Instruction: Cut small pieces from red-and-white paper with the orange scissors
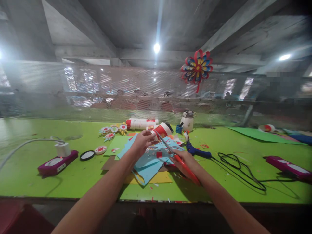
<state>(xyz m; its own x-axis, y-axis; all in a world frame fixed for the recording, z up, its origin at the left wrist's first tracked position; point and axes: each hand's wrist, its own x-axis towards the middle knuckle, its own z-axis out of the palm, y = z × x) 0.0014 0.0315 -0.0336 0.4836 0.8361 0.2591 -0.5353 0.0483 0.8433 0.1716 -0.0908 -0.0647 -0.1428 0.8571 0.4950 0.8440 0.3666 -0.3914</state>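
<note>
My left hand [143, 142] is closed on a red and white paper cup [162, 130], which lies tilted in the air above the papers. In my right hand [186, 160] are scissors [183, 163] with red handles. Their metal blades point up and left and reach the cup's open edge; whether they are cutting into it I cannot tell. Beneath both hands spread light blue paper sheets [147, 170] strewn with small red and white scraps. Yellow paper [162, 177] and brown card stick out from under the blue sheets.
A blue glue gun [198, 152] lies to the right, its black cord [240, 167] looping to a purple power strip [287, 165]. Another strip [58, 164] with a charger stands left. Flower-like cutouts [110, 130], stacked cups [142, 123] and a white bottle [187, 121] sit behind, before a mesh screen.
</note>
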